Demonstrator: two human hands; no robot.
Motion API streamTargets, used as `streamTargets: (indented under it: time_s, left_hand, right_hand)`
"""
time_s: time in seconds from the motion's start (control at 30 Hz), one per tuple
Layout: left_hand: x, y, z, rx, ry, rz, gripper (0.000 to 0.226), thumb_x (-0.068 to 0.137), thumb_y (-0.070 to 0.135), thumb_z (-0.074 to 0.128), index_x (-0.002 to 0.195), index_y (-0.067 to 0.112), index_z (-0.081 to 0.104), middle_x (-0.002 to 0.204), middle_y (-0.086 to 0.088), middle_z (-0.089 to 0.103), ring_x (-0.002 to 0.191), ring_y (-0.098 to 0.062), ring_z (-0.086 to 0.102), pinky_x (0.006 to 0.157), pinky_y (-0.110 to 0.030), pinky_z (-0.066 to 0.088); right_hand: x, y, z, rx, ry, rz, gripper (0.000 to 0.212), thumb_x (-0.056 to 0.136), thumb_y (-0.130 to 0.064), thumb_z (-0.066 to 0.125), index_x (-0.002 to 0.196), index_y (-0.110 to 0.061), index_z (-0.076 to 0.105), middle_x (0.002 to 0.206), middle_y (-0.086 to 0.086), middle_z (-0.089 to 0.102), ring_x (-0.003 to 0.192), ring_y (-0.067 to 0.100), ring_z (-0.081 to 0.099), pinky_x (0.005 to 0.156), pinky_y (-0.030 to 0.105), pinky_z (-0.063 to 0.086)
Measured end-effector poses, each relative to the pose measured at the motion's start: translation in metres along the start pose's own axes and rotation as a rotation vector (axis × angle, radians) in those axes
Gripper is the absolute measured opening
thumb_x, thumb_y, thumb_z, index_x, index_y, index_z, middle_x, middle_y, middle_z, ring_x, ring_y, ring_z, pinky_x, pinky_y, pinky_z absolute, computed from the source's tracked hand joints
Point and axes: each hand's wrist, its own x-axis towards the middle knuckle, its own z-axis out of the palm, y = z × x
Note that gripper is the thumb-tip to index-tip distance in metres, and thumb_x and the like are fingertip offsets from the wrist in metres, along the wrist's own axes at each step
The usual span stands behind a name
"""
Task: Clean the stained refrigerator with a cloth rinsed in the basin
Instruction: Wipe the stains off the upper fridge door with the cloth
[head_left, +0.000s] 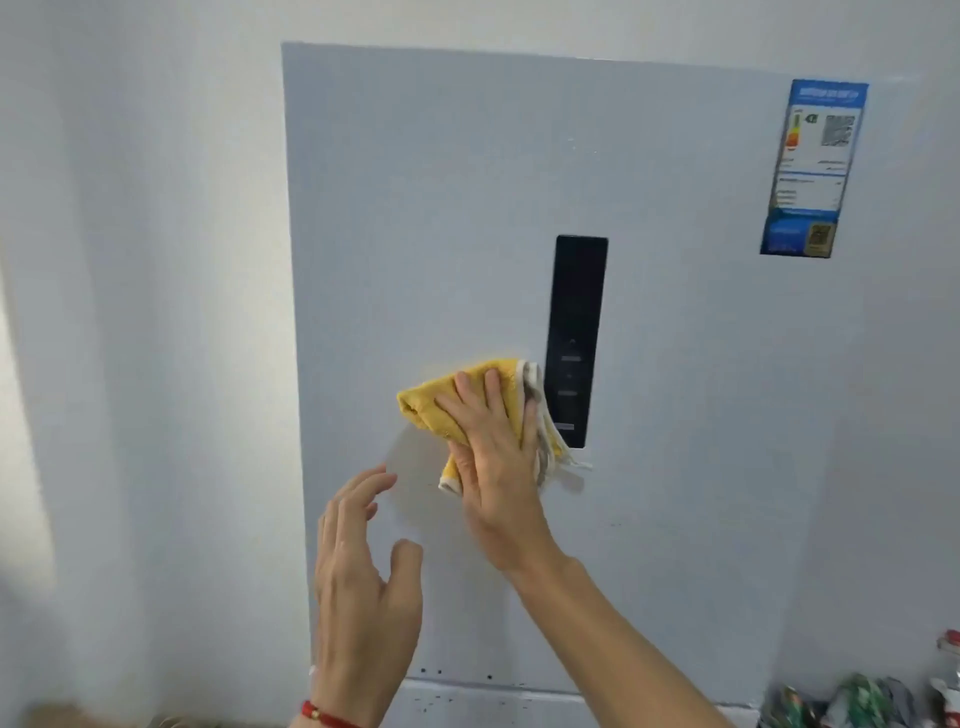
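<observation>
Fingers (470, 400) flat atop cloth (431, 402), refrigerator (441, 208)

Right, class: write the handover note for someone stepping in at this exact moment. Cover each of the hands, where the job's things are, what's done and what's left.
Right hand: flat, fingers straight, pressing the yellow cloth against the refrigerator door, just left of the black control panel.
Left hand: open, holds nothing, raised in front of the door below the cloth.
Basin: not in view.
Done: cannot tell how much has been wiped; the upper door shows no obvious stains.
Left: dark specks along the door's bottom edge and on the panel below it. The energy label sits at the door's top right.
</observation>
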Motion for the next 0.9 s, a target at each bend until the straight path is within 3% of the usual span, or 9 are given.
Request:
streamTargets:
  time_s: [0.07, 0.13, 0.2, 0.27, 0.33, 0.43, 0.6, 0.77, 0.9]
  left_hand:
    - [-0.006, -0.004, -0.040, -0.080, 0.010, -0.213, 0.047, 0.093, 0.024, 0.053, 0.138, 0.036, 0.048, 0.136, 0.017, 0.051, 0.125, -0.005, 0.052, 0.100, -0.024, 0.042]
    - [-0.016, -0.018, -0.084, -0.151, 0.022, -0.471, 0.055, 0.099, 0.044, 0.048, 0.152, 0.037, 0.036, 0.145, 0.018, 0.045, 0.129, -0.006, 0.050, 0.106, -0.028, 0.039]
    - [-0.039, -0.037, -0.148, -0.238, 0.095, -0.696, 0.055, 0.103, 0.043, 0.049, 0.156, 0.033, 0.034, 0.148, 0.011, 0.049, 0.129, -0.018, 0.055, 0.113, -0.041, 0.039]
    - [-0.070, -0.050, -0.207, -0.421, 0.140, -0.796, 0.044, 0.101, 0.032, 0.054, 0.144, 0.020, 0.054, 0.138, -0.007, 0.063, 0.123, -0.028, 0.063, 0.111, -0.050, 0.042]
    - [-0.101, -0.051, -0.253, -0.564, 0.198, -0.863, 0.038, 0.101, 0.022, 0.052, 0.135, 0.007, 0.059, 0.129, -0.016, 0.069, 0.120, -0.032, 0.066, 0.106, -0.052, 0.048]
    - [-0.172, -0.057, -0.345, -0.372, 0.425, -0.929, 0.032, 0.099, 0.010, 0.059, 0.132, 0.011, 0.056, 0.117, -0.011, 0.075, 0.110, -0.031, 0.071, 0.094, -0.053, 0.057]
    - [-0.307, -0.056, -0.487, -0.024, 0.609, -1.068, 0.032, 0.095, 0.017, 0.070, 0.126, 0.017, 0.060, 0.108, -0.004, 0.077, 0.100, -0.022, 0.075, 0.079, -0.041, 0.062]
    - [-0.416, -0.060, -0.589, 0.282, 0.667, -1.188, 0.011, 0.086, 0.035, 0.076, 0.097, 0.033, 0.074, 0.089, 0.007, 0.079, 0.087, -0.014, 0.075, 0.083, -0.046, 0.062]
    - [-0.481, -0.072, -0.655, 0.228, 0.855, -1.387, 0.017, 0.084, 0.039, 0.080, 0.090, 0.023, 0.075, 0.086, -0.003, 0.077, 0.077, -0.020, 0.074, 0.075, -0.044, 0.064]
  right_hand:
    - [-0.012, -0.050, 0.019, 0.441, -0.109, 0.161, 0.039, 0.114, -0.028, 0.037, 0.150, -0.037, 0.050, 0.158, -0.017, 0.045, 0.136, 0.012, 0.051, 0.115, 0.051, 0.037]
    - [-0.029, -0.094, 0.038, 0.839, -0.261, 0.375, 0.036, 0.114, -0.027, 0.039, 0.143, -0.038, 0.057, 0.143, -0.015, 0.061, 0.105, 0.006, 0.063, 0.096, 0.038, 0.051]
    - [-0.048, -0.142, 0.073, 1.180, -0.444, 0.664, 0.032, 0.111, -0.029, 0.044, 0.133, -0.028, 0.068, 0.132, 0.000, 0.071, 0.112, 0.020, 0.070, 0.103, 0.046, 0.055]
    - [-0.073, -0.187, 0.111, 1.509, -0.676, 0.956, 0.037, 0.105, -0.035, 0.052, 0.118, -0.012, 0.077, 0.124, 0.016, 0.072, 0.111, 0.032, 0.071, 0.100, 0.050, 0.057]
    - [-0.101, -0.216, 0.146, 1.685, -0.849, 1.156, 0.047, 0.101, -0.039, 0.051, 0.115, -0.002, 0.077, 0.125, 0.024, 0.070, 0.111, 0.038, 0.070, 0.097, 0.048, 0.058]
    - [-0.153, -0.295, 0.199, 1.728, -1.089, 1.255, 0.055, 0.104, -0.040, 0.048, 0.133, 0.003, 0.064, 0.138, 0.028, 0.061, 0.129, 0.044, 0.058, 0.112, 0.056, 0.045]
    - [-0.264, -0.426, 0.256, 1.600, -1.383, 1.346, 0.050, 0.106, -0.033, 0.043, 0.130, 0.006, 0.063, 0.133, 0.027, 0.065, 0.121, 0.041, 0.065, 0.106, 0.053, 0.048]
    - [-0.360, -0.520, 0.283, 1.374, -1.530, 1.261, 0.039, 0.111, -0.021, 0.037, 0.127, 0.004, 0.062, 0.119, 0.023, 0.073, 0.097, 0.035, 0.075, 0.078, 0.053, 0.060]
    - [-0.424, -0.573, 0.305, 1.256, -1.614, 1.313, 0.039, 0.112, -0.023, 0.038, 0.132, 0.003, 0.058, 0.124, 0.030, 0.068, 0.098, 0.043, 0.068, 0.057, 0.050, 0.059]
